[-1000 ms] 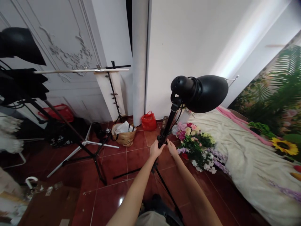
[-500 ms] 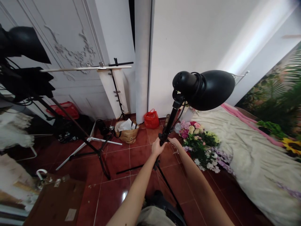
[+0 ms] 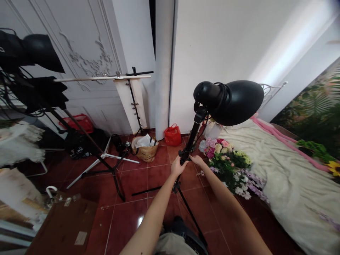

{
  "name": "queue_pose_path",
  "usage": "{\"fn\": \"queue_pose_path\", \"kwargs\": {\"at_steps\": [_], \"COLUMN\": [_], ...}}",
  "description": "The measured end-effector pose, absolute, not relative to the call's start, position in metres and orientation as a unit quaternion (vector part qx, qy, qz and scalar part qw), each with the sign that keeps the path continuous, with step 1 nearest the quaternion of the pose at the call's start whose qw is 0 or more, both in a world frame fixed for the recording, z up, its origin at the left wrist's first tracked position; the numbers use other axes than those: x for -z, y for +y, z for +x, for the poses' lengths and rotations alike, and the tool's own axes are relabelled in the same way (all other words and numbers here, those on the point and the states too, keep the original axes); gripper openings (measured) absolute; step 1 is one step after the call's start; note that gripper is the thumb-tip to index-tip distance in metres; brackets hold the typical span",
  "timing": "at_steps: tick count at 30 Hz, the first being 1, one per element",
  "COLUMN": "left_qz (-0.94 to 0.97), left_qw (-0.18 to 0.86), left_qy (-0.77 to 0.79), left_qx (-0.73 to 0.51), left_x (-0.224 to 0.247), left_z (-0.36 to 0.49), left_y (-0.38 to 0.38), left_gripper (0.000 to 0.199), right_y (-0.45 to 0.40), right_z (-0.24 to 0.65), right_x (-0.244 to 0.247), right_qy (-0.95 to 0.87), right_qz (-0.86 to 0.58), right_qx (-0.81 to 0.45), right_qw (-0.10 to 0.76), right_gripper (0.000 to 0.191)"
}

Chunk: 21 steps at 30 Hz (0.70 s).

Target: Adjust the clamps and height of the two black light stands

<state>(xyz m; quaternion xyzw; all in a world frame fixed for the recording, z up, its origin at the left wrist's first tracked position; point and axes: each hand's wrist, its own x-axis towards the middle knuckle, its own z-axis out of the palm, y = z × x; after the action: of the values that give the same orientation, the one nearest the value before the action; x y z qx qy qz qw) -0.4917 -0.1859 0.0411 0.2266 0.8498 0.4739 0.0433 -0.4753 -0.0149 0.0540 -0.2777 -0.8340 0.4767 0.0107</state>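
Note:
A black studio light (image 3: pixel 236 102) with a wide dish reflector tops a black light stand (image 3: pixel 193 138), just in front of me. My left hand (image 3: pixel 178 165) is wrapped round the stand's column below its collar. On the column's right side my right hand (image 3: pixel 197 160) has its fingers closed at the same height, on what looks like a knob; the fingertips are partly hidden. A cable hangs beneath the lamp head. The stand's legs (image 3: pixel 187 203) spread on the red tiled floor (image 3: pixel 132 212), one running back towards my feet.
Artificial flowers (image 3: pixel 225 152) lie right of the stand, beside a bed with a cream cover (image 3: pixel 281 177). A red bag (image 3: pixel 172 135) and a woven bag (image 3: pixel 145 148) sit by the wall. More lights (image 3: pixel 39 53) on stands are at left, above a cardboard box (image 3: pixel 69 223).
The view has shifted slightly, moving the left background rightward. Both hands keep their hold on the stand, and the lamp head sits marginally further left.

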Motion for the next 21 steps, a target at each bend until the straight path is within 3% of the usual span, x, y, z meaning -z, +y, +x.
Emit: {"fn": "queue_pose_path", "kwargs": {"at_steps": [3,7,16,21], "left_qz": [0.227,0.219,0.212,0.214], "left_qw": [0.042,0.039,0.021,0.016], "left_qy": [0.847,0.841,0.834,0.831], "left_qx": [-0.478,-0.493,-0.509,-0.513], "left_x": [-0.04,-0.04,-0.037,-0.04], "left_z": [-0.491,-0.489,-0.487,-0.486], "left_y": [-0.185,-0.184,-0.179,-0.179], "left_gripper": [0.046,0.041,0.039,0.037], "right_y": [-0.014,-0.012,-0.007,-0.006], "right_z": [-0.465,-0.449,-0.461,-0.464], "right_x": [-0.051,-0.033,0.009,0.007], "right_qy": [-0.877,-0.939,-0.939,-0.944], "right_qz": [-0.206,-0.066,-0.044,-0.035], "right_qx": [-0.433,-0.321,-0.257,-0.253], "right_qw": [0.027,0.109,0.223,0.209], "right_gripper": [0.026,0.035,0.05,0.047]}}
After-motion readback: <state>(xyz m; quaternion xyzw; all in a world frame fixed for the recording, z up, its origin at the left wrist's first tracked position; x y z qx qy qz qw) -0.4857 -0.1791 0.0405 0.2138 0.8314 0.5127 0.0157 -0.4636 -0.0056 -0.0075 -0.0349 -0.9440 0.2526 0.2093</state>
